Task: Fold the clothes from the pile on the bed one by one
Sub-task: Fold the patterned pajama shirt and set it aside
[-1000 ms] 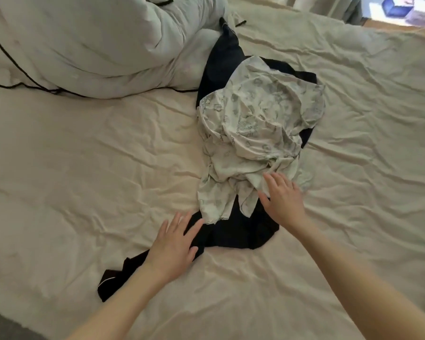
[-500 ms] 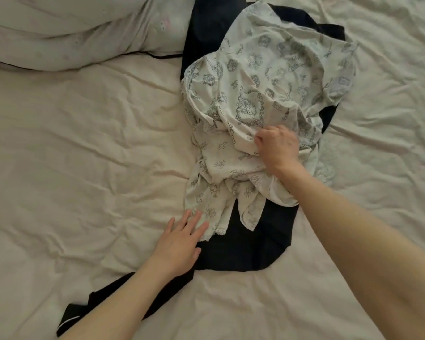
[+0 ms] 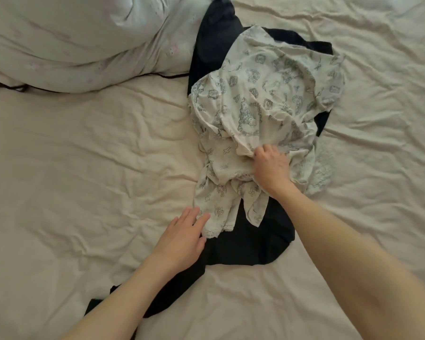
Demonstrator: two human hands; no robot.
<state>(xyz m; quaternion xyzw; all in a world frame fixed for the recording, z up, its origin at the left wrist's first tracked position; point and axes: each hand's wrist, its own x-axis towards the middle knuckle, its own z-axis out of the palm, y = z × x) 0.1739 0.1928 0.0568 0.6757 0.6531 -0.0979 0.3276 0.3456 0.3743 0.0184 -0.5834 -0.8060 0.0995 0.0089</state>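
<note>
Two garments, head view: printed cream garment [image 3: 260, 111] is lying crumpled on top of a dark garment [image 3: 253, 244], together making the pile near the middle of the bed [image 3: 84, 168].
Right hand [image 3: 270, 165]: fingers are curling into a bunched fold at the cream garment's centre and gripping it, probably to lift the top piece clear first.
Left hand [image 3: 182, 239]: fingers are lying straight and flat, gripping nothing, touching the cream garment's lace hem and partly resting on the dark cloth, seemingly pinning the lower piece so it is not dragging along.
Duvet [image 3: 84, 42]: is sitting heaped at the upper left, just beside the dark garment.
Stage: folding is not yet beginning; separating looks like the step in hand.
</note>
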